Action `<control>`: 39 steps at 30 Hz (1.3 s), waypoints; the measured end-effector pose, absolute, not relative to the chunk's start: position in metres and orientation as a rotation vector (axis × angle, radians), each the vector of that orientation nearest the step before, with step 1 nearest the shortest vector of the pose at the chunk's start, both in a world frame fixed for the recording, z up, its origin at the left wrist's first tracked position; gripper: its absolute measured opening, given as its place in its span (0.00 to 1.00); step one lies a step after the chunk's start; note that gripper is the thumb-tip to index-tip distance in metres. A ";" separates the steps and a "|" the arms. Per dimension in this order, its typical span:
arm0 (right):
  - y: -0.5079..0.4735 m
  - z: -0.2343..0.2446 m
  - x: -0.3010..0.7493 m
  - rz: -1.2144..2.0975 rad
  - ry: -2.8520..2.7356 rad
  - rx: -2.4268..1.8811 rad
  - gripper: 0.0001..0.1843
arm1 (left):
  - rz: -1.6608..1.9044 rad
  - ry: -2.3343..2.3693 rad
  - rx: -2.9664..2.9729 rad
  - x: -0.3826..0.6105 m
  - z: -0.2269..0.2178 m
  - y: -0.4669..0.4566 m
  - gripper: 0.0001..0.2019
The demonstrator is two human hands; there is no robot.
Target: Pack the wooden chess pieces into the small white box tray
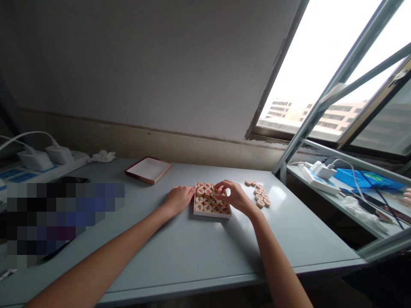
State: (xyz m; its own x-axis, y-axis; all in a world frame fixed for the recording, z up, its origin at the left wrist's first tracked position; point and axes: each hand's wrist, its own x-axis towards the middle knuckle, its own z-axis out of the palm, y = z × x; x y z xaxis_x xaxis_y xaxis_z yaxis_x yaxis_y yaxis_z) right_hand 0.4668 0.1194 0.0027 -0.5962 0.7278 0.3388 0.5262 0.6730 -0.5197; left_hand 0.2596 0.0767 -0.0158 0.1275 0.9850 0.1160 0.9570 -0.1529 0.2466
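Box (pixel 212 215) of round, wooden-looking pieces (pixel 207 208) sits on table (pixel 173 256), between both hands. Left hand (pixel 178 199) rests against box's left wall, fingers bent; can't tell if gripping. Right hand (pixel 236 197) curls over box's right side, thumb and fingertips at the pieces; can't tell if one is pinched. Pieces likely light, hard, unlikely to break, maybe slippery: pinch by side edges. Box probably thin-walled: steady by outer walls. Loose pieces (pixel 260 204) lie apart, right.
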 end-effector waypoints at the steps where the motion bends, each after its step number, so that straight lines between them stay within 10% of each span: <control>1: 0.119 0.003 0.467 0.500 -2.358 -0.967 0.08 | 0.380 1.964 2.283 0.260 -0.016 0.077 0.23; 39: 0.133 -0.001 0.480 0.391 -2.240 -1.101 0.12 | 0.478 1.930 2.219 0.259 -0.016 0.076 0.19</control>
State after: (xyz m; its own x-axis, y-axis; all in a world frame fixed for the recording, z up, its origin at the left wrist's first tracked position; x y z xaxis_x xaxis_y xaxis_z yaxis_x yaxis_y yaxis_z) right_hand 0.4804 0.1327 -0.0012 -0.4717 0.7912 0.3893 0.6127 0.6116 -0.5005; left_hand 0.2593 0.0759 -0.0160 0.1152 0.9845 0.1325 0.9326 -0.1531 0.3268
